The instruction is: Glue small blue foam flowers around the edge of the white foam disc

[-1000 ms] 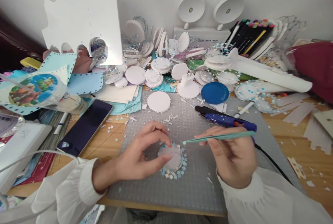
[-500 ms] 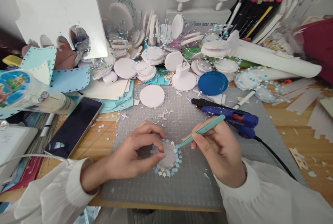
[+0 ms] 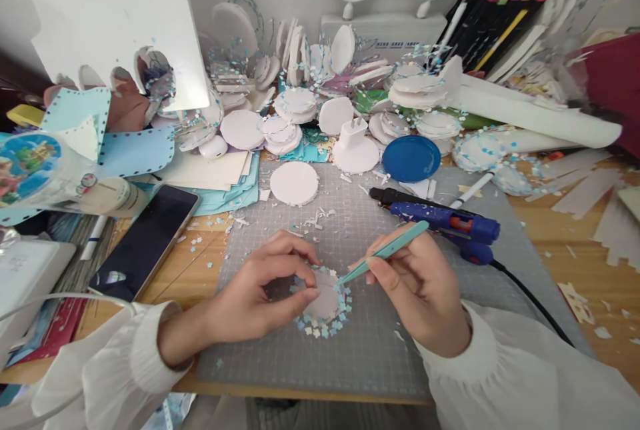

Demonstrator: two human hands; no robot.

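A pale round disc (image 3: pixel 321 302) edged with small blue and white star shapes lies low at the centre of the grey cutting mat. Over its left part curls my left hand (image 3: pixel 270 287), thumb and forefinger nearly together and another fingertip at the far rim. The fingers cover that side of the disc. To the right, my right hand (image 3: pixel 417 290) grips turquoise tweezers (image 3: pixel 387 251) between thumb and fingers. Their tips reach the disc's upper right edge, among the stars. Whether a star sits between the tips is too small to tell.
A blue glue gun (image 3: pixel 443 218) lies right of the hands, its cord running toward the lower right. Beyond are a plain white disc (image 3: pixel 294 183), a blue oval disc (image 3: pixel 411 158) and piled white discs. A phone (image 3: pixel 145 243) lies left, beside a clear cup (image 3: pixel 65 173).
The tweezers and my right hand have shifted very slightly left over the disc's edge. My left hand stays almost in place, and the whole view has moved a little.
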